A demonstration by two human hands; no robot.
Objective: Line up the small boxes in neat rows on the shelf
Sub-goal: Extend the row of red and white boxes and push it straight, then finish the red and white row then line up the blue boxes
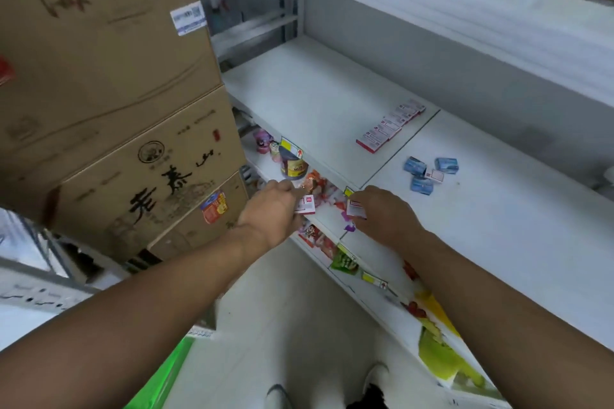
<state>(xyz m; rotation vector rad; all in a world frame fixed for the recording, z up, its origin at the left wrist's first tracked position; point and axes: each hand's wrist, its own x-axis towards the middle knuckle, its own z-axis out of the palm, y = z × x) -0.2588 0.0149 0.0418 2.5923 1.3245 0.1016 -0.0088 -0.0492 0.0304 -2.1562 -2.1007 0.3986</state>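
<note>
I am holding one small red-and-white cardboard box [306, 205] pinched in the fingertips of my left hand [270, 209], and a second small white box with a red edge [355, 208] pinched the same way in my right hand [385, 214]; both hands are closed on their boxes just in front of the white shelf's [319, 93] front edge, close together but not touching; both arms are reaching forward and slightly upward, wrists roughly level, backs of the hands toward me.

Beyond my right hand, a neat row of matching red-and-white boxes [390, 125] is lying well back on the shelf, running diagonally toward the rear wall; nearer to that hand, three small blue boxes [428, 173] and one more white box [435, 175] are sitting in a loose cluster, not lined up; to the left of my left hand, large brown cardboard cartons [109, 93] are standing stacked.

I am judging these boxes to be very light, thin-walled and easy to crush, with smooth printed faces that could slip; I am taking them by the short edges with thumb and fingertips, pressing only lightly; the row could scatter if nudged, so each box wants setting down flat and then sliding up against its neighbour.
</note>
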